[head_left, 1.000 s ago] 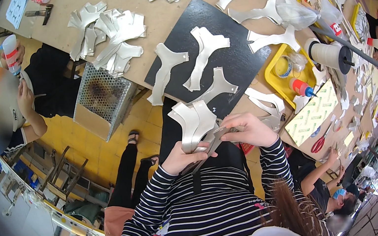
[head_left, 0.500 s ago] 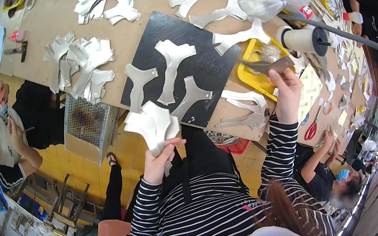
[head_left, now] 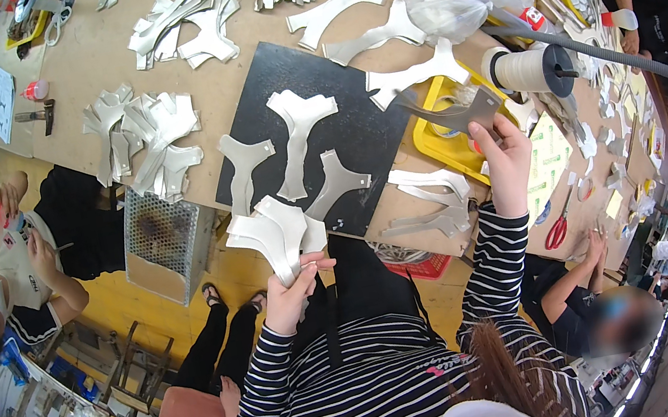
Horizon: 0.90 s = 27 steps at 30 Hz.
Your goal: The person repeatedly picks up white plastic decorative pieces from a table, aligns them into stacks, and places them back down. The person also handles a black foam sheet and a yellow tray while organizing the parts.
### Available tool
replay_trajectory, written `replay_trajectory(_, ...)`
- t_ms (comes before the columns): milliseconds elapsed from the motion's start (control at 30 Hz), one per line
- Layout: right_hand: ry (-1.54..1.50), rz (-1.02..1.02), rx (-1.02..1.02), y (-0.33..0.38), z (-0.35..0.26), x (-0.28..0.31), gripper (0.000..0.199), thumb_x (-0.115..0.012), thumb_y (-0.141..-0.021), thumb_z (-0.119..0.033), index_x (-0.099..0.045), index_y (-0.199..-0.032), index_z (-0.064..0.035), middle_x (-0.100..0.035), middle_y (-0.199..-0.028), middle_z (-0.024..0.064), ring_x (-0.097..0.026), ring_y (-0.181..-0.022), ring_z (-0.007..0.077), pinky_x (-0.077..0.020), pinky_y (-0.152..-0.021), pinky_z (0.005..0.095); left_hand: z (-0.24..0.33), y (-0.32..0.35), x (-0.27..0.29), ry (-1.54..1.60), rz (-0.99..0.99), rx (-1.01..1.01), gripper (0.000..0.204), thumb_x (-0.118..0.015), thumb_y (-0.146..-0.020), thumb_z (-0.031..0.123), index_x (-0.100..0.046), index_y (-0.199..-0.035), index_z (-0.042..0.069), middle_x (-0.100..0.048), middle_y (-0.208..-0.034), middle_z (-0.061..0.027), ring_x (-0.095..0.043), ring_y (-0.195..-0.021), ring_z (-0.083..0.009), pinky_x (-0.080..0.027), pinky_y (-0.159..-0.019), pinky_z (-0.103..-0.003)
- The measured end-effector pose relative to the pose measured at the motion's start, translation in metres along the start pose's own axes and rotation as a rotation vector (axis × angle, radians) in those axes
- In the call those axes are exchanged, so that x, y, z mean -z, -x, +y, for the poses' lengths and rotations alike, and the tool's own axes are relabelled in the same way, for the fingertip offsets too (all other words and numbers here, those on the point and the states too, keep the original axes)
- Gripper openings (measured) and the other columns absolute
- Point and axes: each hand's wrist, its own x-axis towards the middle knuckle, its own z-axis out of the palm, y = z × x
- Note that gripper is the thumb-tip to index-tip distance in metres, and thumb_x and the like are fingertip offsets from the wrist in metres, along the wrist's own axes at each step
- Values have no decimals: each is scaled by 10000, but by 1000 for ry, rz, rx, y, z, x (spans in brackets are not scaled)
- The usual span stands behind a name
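Observation:
My left hand [head_left: 293, 293] grips a fanned bundle of pale Y-shaped cut pieces [head_left: 274, 229], perhaps leather, at their narrow ends. In my right hand [head_left: 507, 162], thumb and fingers pinch one darker grey cut piece [head_left: 473, 113], held above a yellow tray [head_left: 435, 138]. Between my hands and beyond them lies a black board [head_left: 245, 100] on the table. Several Y-shaped pieces [head_left: 300, 135] rest flat on it, one partly behind the left-hand bundle. More pale pieces [head_left: 433, 190] lie beside the board, short of the tray.
Piles of cut pieces [head_left: 155, 141] cover the table's left and far parts. A thread spool [head_left: 525, 72] and a grey hose [head_left: 618, 59] are at right, near red scissors [head_left: 557, 233]. A perforated metal box [head_left: 162, 237] stands left. Co-workers sit on both sides.
The grey piece in my right hand has tilted, showing more of its face. My left hand still holds its bundle, slightly lower in view. The table has shifted a little in the picture.

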Motion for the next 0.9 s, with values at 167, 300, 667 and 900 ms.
replay_trajectory(167, -50, 19, 100, -34, -11, -12, 249, -677, -859, -84, -612, -1013, 100, -618, -820, -2, -488, -701, 31, -394, -621, 179, 6, -2, -7, -2, 6, -6, 259, -535, -935, 93, -601, -1146, -40, -692, -1001, -124, -391, -577, -18, -347, -528, -160)
replay_trajectory(300, 19, 12, 153, -54, -27, -18, 298, -679, -862, -85, -597, -1077, 105, -637, -878, 23, -540, -775, 50, -415, -698, 178, 9, -3, -10, -25, 15, -9, 262, -531, -937, 96, -600, -1152, -38, -694, -1000, -113, -387, -577, -18, -343, -527, -158)
replay_trajectory(667, -287, -394, 249, -132, -34, -77, 360, -671, -846, -97, -598, -1158, 67, -655, -1010, 67, -590, -879, 99, -459, -813, 239, 13, -14, -17, 1, 17, -9, 262, -513, -951, 104, -598, -1162, -27, -696, -993, -94, -371, -588, -21, -337, -532, -165)
replay_trajectory(900, 356, -254, 278, -265, 36, -164, 459, -708, -769, -193, -615, -1182, -14, -690, -999, 101, -646, -839, 230, -489, -773, 317, 20, -13, -23, 18, 36, -13, 248, -521, -950, 112, -606, -1144, -17, -699, -986, -77, -364, -591, -19, -333, -536, -166)
